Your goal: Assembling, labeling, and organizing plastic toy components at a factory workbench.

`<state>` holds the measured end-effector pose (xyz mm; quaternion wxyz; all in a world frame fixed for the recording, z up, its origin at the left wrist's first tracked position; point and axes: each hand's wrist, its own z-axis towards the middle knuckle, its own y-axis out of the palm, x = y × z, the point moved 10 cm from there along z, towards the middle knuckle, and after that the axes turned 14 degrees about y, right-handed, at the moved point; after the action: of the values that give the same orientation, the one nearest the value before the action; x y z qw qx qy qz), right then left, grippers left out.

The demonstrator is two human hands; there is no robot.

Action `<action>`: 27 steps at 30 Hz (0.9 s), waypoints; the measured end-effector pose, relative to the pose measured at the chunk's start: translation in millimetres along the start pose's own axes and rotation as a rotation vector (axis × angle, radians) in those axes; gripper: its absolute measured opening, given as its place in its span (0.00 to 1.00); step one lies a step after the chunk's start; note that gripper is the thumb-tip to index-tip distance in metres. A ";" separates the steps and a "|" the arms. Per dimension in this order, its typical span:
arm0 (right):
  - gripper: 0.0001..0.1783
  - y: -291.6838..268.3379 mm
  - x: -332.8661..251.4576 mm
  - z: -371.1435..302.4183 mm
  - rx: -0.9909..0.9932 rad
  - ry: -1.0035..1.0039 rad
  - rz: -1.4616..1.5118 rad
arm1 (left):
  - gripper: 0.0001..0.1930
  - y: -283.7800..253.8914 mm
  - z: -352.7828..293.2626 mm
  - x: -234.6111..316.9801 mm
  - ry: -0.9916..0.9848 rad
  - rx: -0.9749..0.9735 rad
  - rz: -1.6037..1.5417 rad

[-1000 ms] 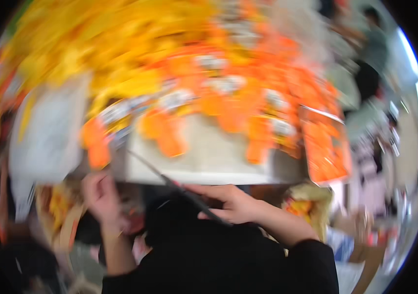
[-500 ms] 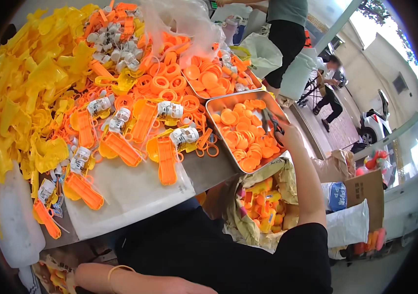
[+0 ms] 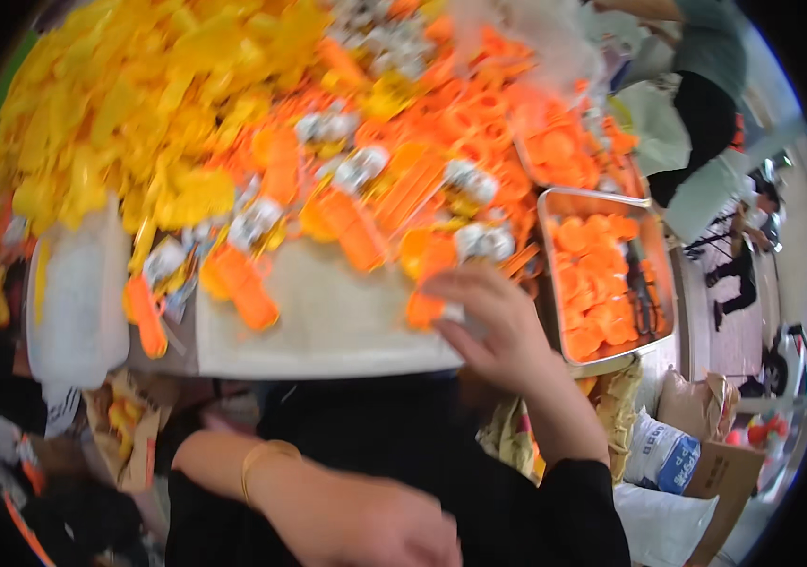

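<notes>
My right hand (image 3: 503,326) reaches over the front of the table, thumb and fingers apart. Its fingertips are at the lower end of an orange-and-yellow plastic assembly (image 3: 427,274) with a white-and-clear part on its side; blur hides whether they touch it. Low over my lap is my left hand (image 3: 375,520), a thin bangle on its wrist; its fingers are smeared. Several similar assemblies (image 3: 351,227) lie in a loose arc along the table. A dark-handled cutting tool (image 3: 644,293) rests on orange discs (image 3: 597,283) in a metal tray (image 3: 673,321), to the right of my right hand.
Heaped yellow plastic pieces (image 3: 139,104) fill the back left, beside loose orange parts (image 3: 451,118). A whitish sheet (image 3: 328,321) covers the front of the table. A translucent bin (image 3: 77,293) stands at the left. A paper sack (image 3: 621,406) and a cardboard box (image 3: 729,491) are at right.
My right hand has let go of the cutting tool in the tray and moved left to an orange-and-yellow assembly. The whole view has swung, so the table sits further right; my left hand shows more fully.
</notes>
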<state>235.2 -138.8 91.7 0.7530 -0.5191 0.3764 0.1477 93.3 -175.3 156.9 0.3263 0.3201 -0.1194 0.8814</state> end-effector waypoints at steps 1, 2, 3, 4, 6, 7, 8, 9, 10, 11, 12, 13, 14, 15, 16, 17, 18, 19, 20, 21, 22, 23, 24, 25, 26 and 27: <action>0.23 19.5 21.8 7.3 0.022 0.091 -0.187 | 0.25 -2.2 -15.4 -5.6 -0.074 -0.011 0.064; 0.28 32.8 42.6 11.4 0.058 0.180 -0.472 | 0.22 -23.5 -29.7 -5.6 -0.158 0.065 0.208; 0.29 40.5 57.0 10.8 0.076 0.174 -0.539 | 0.21 -49.3 -47.4 -4.4 -0.245 0.115 0.457; 0.30 46.5 66.1 10.6 0.100 0.170 -0.611 | 0.19 -75.6 -74.2 0.8 -0.335 0.296 0.641; 0.30 59.3 64.1 18.9 0.083 0.140 -0.619 | 0.20 -116.0 -134.9 28.3 -0.514 0.555 1.311; 0.30 60.6 60.3 20.1 0.101 0.138 -0.643 | 0.22 -130.9 -160.7 34.2 -0.631 0.555 1.562; 0.30 63.1 50.7 26.2 0.089 0.119 -0.638 | 0.24 -137.6 -174.0 39.7 -0.743 0.507 1.752; 0.29 62.4 29.4 29.5 0.102 0.032 -0.541 | 0.27 -141.0 -185.3 44.1 -0.853 0.449 1.934; 0.28 61.8 7.9 32.7 0.116 -0.054 -0.441 | 0.27 -145.3 -197.7 43.2 -0.860 0.466 1.942; 0.22 66.9 -16.2 37.5 0.135 -0.146 -0.371 | 0.29 -151.9 -211.1 39.4 -0.947 0.431 1.979; 0.22 78.4 -24.5 45.5 0.133 -0.157 -0.372 | 0.31 -157.1 -220.6 38.2 -1.034 0.396 2.016; 0.18 98.9 -34.5 51.6 0.005 -0.213 -0.277 | 0.33 -159.1 -226.8 40.8 -1.024 0.453 1.905; 0.14 115.1 -43.7 55.2 -0.125 -0.264 -0.184 | 0.33 -157.8 -229.6 48.4 -1.023 0.462 1.912; 0.14 119.8 -48.5 62.3 -0.129 -0.272 -0.187 | 0.34 -155.7 -232.2 51.3 -0.968 0.478 1.809; 0.12 118.6 -54.4 69.4 -0.086 -0.292 -0.167 | 0.35 -153.3 -232.8 52.4 -0.913 0.492 1.706; 0.10 118.9 -59.1 73.8 -0.050 -0.313 -0.143 | 0.35 -148.2 -235.1 56.9 -0.919 0.507 1.710; 0.10 121.1 -61.3 73.6 -0.062 -0.320 -0.141 | 0.34 -141.5 -235.7 58.1 -0.909 0.500 1.682; 0.10 126.7 -54.2 72.9 -0.133 -0.235 -0.172 | 0.33 -138.0 -238.0 57.9 -0.898 0.493 1.653; 0.09 134.2 -48.7 67.9 -0.211 -0.158 -0.198 | 0.33 -134.3 -243.8 62.4 -0.913 0.515 1.656; 0.10 148.7 -50.5 48.6 -0.357 -0.232 -0.200 | 0.32 -131.2 -242.8 71.0 -0.852 0.537 1.755; 0.10 158.7 -49.4 41.8 -0.369 -0.233 -0.198 | 0.30 -127.4 -242.0 78.9 -0.787 0.556 1.852; 0.10 170.6 -40.1 36.6 -0.427 -0.118 -0.153 | 0.30 -130.7 -243.4 76.5 -0.783 0.564 1.842; 0.11 184.0 -32.3 35.1 -0.484 -0.012 -0.104 | 0.30 -138.9 -244.6 71.2 -0.806 0.537 1.809; 0.11 193.0 -35.7 39.3 -0.433 -0.029 -0.177 | 0.29 -147.2 -245.1 66.2 -0.828 0.509 1.776; 0.11 200.7 -35.6 40.9 -0.436 -0.030 -0.180 | 0.28 -153.6 -246.5 59.8 -0.847 0.480 1.742; 0.12 205.8 -37.7 42.5 -0.420 -0.054 -0.205 | 0.28 -154.4 -245.3 61.1 -0.860 0.487 1.762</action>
<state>101.2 -8.6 -11.6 0.6493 -0.6958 0.2626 0.1593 39.0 75.2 8.4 -0.5858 0.4663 -0.2377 0.6188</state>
